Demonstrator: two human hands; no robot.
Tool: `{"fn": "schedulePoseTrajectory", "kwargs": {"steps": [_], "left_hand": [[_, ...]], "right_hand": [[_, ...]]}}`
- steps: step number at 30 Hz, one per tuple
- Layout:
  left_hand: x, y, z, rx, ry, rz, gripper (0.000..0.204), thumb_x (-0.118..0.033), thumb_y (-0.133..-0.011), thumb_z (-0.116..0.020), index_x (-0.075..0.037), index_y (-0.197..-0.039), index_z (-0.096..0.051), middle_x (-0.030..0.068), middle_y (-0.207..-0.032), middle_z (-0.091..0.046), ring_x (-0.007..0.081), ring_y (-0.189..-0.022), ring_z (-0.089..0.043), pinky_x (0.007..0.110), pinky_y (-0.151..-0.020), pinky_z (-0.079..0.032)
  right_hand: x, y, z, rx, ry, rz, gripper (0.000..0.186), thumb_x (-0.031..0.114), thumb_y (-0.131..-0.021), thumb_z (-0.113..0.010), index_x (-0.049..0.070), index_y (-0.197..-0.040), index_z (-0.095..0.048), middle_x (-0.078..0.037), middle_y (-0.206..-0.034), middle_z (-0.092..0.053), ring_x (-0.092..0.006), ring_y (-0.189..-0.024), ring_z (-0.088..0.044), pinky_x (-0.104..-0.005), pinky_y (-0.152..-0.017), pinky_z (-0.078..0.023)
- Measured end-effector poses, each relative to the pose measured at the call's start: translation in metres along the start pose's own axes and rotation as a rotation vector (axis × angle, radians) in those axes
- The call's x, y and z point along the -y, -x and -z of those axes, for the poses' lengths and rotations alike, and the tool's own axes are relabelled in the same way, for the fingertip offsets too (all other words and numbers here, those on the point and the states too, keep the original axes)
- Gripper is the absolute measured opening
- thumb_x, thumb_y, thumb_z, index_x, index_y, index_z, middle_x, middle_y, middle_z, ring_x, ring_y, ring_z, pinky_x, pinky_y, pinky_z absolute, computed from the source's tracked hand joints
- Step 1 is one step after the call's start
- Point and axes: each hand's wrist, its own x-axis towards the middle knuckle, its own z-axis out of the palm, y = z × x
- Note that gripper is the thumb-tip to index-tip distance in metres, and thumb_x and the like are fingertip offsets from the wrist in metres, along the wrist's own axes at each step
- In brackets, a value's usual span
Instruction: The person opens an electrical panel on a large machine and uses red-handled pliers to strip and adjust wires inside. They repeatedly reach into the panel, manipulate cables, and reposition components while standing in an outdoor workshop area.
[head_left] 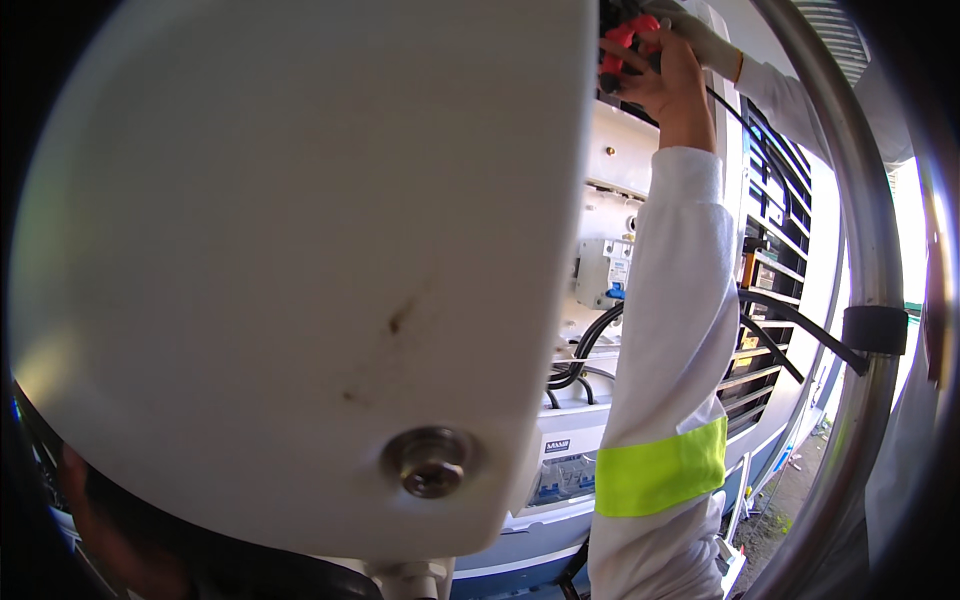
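Note:
My right hand point(682, 88) is raised at the top of the head view, bare, its arm in a white sleeve with a lime band. Its fingers are bent around a red-and-black tool point(625, 45), whose kind I cannot make out. A co-worker's gloved hand point(705, 42) reaches in from the upper right, right beside my hand and the tool. Below them, an electrical cabinet holds a circuit breaker point(604, 272) and looping black cables point(578, 368). A dim, blurred shape point(120, 545) at the lower left may be my left hand; no fingers are discernible.
A big white panel point(300, 230) with a bolt point(432, 465) blocks the left side, very close. On the right stands a curved metal pole point(872, 260) with a black collar. A slatted grille point(765, 375) and a lower box with a window point(565, 480) lie behind my arm.

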Motion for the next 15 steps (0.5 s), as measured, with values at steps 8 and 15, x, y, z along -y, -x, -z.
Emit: {"fn": "schedulePoseTrajectory", "kwargs": {"steps": [8,15], "left_hand": [[0.002,0.002,-0.004,-0.424,-0.034,-0.061,0.044,-0.027,-0.107,-0.041,-0.001,-0.141,-0.049,0.0131,-0.143,-0.051,0.0236,-0.135,-0.045,0.039,-0.114,-0.033],[0.009,0.010,0.023,-0.179,-0.780,-0.299,0.043,-0.023,-0.107,-0.040,-0.001,-0.144,-0.046,0.0130,-0.147,-0.048,0.0233,-0.138,-0.043,0.039,-0.117,-0.031]], "right_hand": [[0.002,-0.022,0.001,-0.159,0.051,-0.045,0.037,0.014,-0.085,-0.061,0.009,-0.119,-0.048,-0.021,-0.122,-0.059,-0.0402,-0.107,-0.059,-0.0628,-0.087,-0.048],[-0.002,-0.015,0.004,-0.155,0.296,0.024,0.027,0.007,-0.078,-0.068,0.005,-0.102,-0.058,-0.009,-0.092,-0.060,-0.0280,-0.087,-0.064,-0.0549,-0.081,-0.051]]}}
